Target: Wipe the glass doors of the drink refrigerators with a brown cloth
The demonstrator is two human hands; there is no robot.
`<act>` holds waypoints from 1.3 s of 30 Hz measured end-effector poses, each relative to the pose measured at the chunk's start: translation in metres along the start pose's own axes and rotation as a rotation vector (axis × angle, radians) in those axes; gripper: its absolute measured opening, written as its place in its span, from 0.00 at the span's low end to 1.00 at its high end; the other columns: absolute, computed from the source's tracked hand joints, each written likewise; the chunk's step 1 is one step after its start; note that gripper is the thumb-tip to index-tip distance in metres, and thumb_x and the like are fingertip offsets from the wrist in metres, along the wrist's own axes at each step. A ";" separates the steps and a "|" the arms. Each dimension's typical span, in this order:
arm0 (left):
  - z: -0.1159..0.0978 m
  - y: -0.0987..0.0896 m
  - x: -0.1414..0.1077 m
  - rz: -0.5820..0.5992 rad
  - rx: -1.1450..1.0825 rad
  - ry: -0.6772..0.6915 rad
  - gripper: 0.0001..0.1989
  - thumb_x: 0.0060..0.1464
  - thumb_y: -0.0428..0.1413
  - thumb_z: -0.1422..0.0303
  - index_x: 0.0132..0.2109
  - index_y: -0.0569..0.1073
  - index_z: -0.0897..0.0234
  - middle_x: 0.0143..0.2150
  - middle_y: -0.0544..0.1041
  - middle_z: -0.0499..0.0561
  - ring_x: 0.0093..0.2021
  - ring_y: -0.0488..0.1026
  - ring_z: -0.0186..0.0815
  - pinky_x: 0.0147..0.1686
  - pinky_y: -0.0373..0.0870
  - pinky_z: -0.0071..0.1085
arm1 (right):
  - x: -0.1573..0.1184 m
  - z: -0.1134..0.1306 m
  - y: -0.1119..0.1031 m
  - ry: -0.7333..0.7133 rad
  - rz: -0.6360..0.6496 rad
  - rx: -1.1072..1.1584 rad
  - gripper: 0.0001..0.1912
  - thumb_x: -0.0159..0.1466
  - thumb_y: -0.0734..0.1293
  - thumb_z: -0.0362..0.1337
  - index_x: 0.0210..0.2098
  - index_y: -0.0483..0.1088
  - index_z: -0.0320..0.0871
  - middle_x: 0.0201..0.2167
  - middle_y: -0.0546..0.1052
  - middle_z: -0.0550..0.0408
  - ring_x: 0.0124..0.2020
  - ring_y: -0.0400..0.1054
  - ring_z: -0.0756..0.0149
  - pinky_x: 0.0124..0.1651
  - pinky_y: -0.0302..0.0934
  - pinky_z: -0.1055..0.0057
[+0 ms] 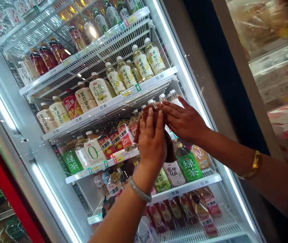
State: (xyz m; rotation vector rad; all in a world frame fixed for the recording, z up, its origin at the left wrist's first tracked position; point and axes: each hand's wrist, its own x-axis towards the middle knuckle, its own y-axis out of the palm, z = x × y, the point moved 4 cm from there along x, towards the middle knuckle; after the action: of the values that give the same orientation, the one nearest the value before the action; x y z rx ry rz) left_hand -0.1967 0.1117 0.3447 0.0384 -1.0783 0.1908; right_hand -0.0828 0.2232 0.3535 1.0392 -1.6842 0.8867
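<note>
A dark brown cloth [170, 150] is bunched against the glass front of a drinks fridge. My left hand [152, 143], with a pale bangle at the wrist, presses it there, fingers upward and palm toward the glass. Beside it, my right hand [185, 120] lies nearly flat, its stretched fingers reaching to the cloth's upper edge. A gold bracelet [256, 159] circles the right forearm. My hands cover much of the cloth and some bottles behind it.
Through the glass, tilted in view, are shelves [103, 107] of bottled drinks. A green-labelled bottle [188, 163] stands below my right hand. A dark door frame [209, 67] runs along the right, with packaged goods [280, 74] beyond. A red frame edge [7, 189] is at left.
</note>
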 end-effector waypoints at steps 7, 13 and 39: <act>-0.012 -0.001 -0.014 0.110 -0.034 0.267 0.37 0.69 0.55 0.75 0.80 0.53 0.61 0.78 0.62 0.64 0.81 0.53 0.52 0.77 0.61 0.51 | -0.003 -0.023 -0.010 -0.236 0.069 0.074 0.33 0.76 0.61 0.38 0.78 0.50 0.51 0.76 0.60 0.56 0.78 0.53 0.65 0.83 0.44 0.51; -0.007 0.001 0.004 0.020 -0.012 0.147 0.36 0.70 0.53 0.77 0.79 0.55 0.59 0.78 0.62 0.64 0.80 0.55 0.48 0.77 0.60 0.49 | -0.009 -0.021 -0.010 -0.148 0.029 0.044 0.29 0.76 0.60 0.37 0.75 0.58 0.55 0.74 0.65 0.61 0.77 0.55 0.67 0.84 0.44 0.52; -0.040 0.038 0.040 0.112 -0.120 0.120 0.32 0.74 0.46 0.72 0.80 0.52 0.56 0.80 0.59 0.59 0.82 0.49 0.47 0.79 0.55 0.51 | -0.030 -0.043 -0.017 0.328 -0.200 -0.068 0.28 0.77 0.55 0.34 0.74 0.61 0.47 0.75 0.65 0.54 0.78 0.55 0.62 0.83 0.45 0.48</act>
State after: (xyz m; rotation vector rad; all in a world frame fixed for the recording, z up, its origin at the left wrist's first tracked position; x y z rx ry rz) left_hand -0.1502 0.1590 0.3585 -0.1405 -0.9713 0.2261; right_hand -0.0465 0.2622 0.3398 0.9404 -1.3044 0.8132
